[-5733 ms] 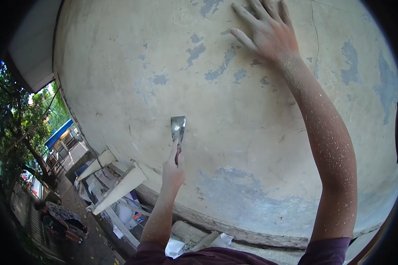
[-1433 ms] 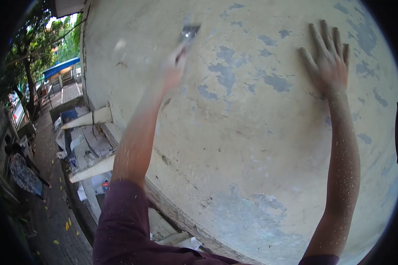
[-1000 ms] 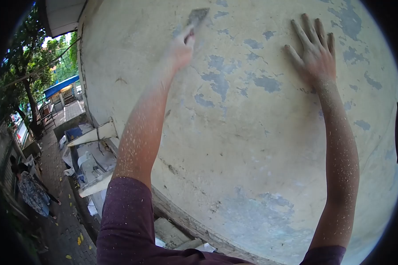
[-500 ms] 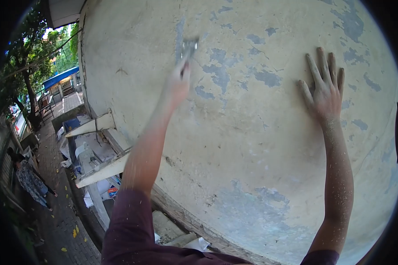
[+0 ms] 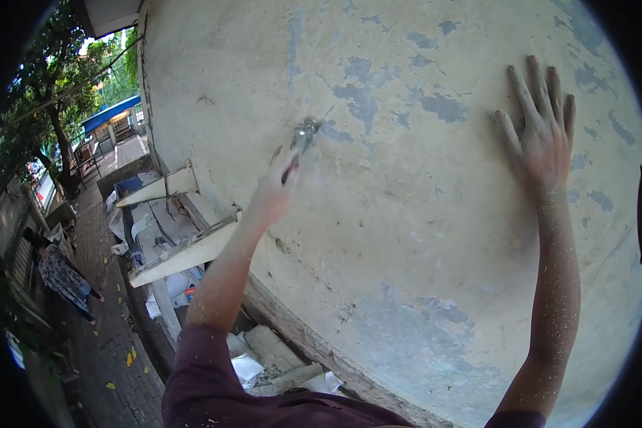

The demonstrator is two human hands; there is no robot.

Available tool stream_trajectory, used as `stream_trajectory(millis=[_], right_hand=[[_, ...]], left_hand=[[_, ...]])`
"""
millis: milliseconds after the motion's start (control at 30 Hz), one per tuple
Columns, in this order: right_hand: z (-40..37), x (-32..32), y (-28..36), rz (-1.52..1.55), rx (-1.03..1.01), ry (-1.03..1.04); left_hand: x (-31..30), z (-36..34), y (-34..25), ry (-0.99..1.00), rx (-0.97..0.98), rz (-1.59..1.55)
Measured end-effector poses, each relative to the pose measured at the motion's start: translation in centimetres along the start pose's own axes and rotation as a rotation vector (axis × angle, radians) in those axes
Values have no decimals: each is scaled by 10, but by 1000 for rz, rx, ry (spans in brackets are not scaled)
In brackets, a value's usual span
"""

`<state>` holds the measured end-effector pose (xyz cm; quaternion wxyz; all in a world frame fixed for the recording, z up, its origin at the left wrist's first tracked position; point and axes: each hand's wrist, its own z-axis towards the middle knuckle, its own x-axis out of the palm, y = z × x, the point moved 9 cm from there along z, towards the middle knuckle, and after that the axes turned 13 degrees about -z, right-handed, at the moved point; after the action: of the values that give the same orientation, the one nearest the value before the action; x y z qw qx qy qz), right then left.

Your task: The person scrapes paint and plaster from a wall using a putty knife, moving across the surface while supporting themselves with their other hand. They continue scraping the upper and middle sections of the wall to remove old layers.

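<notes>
My left hand (image 5: pixel 274 191) is closed around the dark handle of a scraper (image 5: pixel 304 134). Its metal blade meets the wall (image 5: pixel 385 221), just left of a grey patch where the cream paint has flaked off; motion blurs the hand and tool somewhat. To the right, my right hand (image 5: pixel 542 139) lies flat against the same wall with fingers spread, holding nothing. Pale dust coats this hand, and flecks cling to the forearm. Several bare grey patches (image 5: pixel 444 108) show between the two hands. A larger worn area (image 5: pixel 414 335) lies lower down.
Wooden beams (image 5: pixel 185 253) and a cluttered ledge with white bags (image 5: pixel 246 371) stand along the wall's foot at left. Beyond runs a brick-paved path (image 5: pixel 118 342) with fallen leaves. A person (image 5: pixel 64 278) in patterned clothing is on it. Trees (image 5: pixel 53 107) rise behind.
My left hand has moved the scraper down the wall, away from the upper grey streak. My right hand stays flat on the wall; the whole view has shifted slightly.
</notes>
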<state>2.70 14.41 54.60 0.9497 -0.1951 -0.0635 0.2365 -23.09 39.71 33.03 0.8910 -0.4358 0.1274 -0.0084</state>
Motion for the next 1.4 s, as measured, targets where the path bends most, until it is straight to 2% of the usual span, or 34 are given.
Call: stream_trajectory(millis=[67,100,167,267,333,400,433,500,533,567,633,667,700,767,833,900,933,967,1000,1033,1100,1133,1200,1233,1267,1300,1333,1367,1400], right_hand=[[1,-4,-1,38,17,-42],[-1,-6,4,46,5,-42],[1,-4,1,18,22,12],[0,-3,-1,21,6,6],[-3,0,-1,37,0,-11],[-2,-2,-4,55,13,-47],[-3,-1,-3,54,6,-39],[-2,-1,-2,57,14,-37],[-3,-1,-2,56,12,-41],[-2,-1,-2,51,7,-49],[-1,-4,-1,46,7,-40],[0,-3,0,45,17,-27],[-1,-2,1,48,15,-23],[0,-2,1,18,16,-32],[2,-3,2,12,10,-32],[-1,0,1,15,17,-21],[0,1,0,23,7,-42],[-2,1,0,33,-3,-61],[-4,1,-2,36,1,-56],[-5,1,-1,36,-6,-50],[-4,-1,0,39,-2,-45],[-3,-1,0,31,0,-34],[-3,-1,-2,23,13,-24],[0,-3,-2,20,21,-32],[0,-4,1,17,9,-33],[0,-4,3,13,3,-38],[0,-3,3,22,-1,-43],[-1,-3,1,27,1,-47],[2,-2,-3,14,10,-45]], left_hand=[[-25,64,-26,-106,274,39],[-37,98,-40,-155,347,-71],[-52,152,-86,-227,444,-7],[-56,170,-96,-270,388,83],[-36,133,-58,-206,439,0],[-14,62,-18,-97,312,-77],[-4,28,22,-4,56,-84],[-2,-12,81,-98,290,94],[-6,-10,78,-101,288,98],[-12,2,79,-123,160,27],[-28,45,63,-191,80,-36],[-46,84,40,-239,134,-20],[-65,119,23,-290,5,61],[-102,191,26,-186,21,328],[-119,201,4,-154,-101,419],[-103,165,-15,-130,-105,339],[-82,120,-22,-128,-43,207],[-71,108,4,-94,196,169],[-53,76,20,-23,256,99],[-37,38,35,77,-37,120],[-22,7,63,57,-3,10],[-21,15,64,56,-4,12],[-33,60,38,-22,173,-22],[-49,96,2,-119,254,69],[-58,123,-40,-225,206,-27],[-69,161,-76,-254,390,-51],[-79,189,-107,-228,355,63],[-86,200,-118,-211,184,33],[-86,204,-110,-192,97,20]])
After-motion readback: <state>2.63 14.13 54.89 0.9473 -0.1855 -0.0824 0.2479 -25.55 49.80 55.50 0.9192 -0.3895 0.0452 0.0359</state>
